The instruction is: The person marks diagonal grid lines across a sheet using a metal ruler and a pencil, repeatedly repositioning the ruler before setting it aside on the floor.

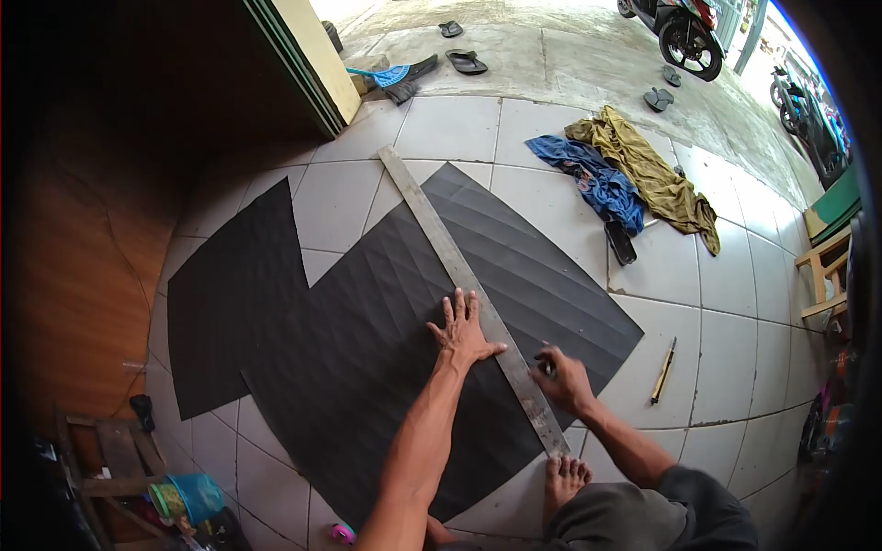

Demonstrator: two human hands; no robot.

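Metal straightedge (447,255) laid diag. (far L–near R) across blk sheet (367,367); L edge touched by splayed L hand (459,340), R hand (567,381) curled nr R edge, contents can't be told tbh.

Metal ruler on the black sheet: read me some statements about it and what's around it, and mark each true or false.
The ruler lies across the black sheet. True.
The left hand is clenched in a fist. False: its fingers are spread.
A bare foot is at the ruler's near end. True.
The pen-like tool lies on the sheet. False: it is on the tiles.
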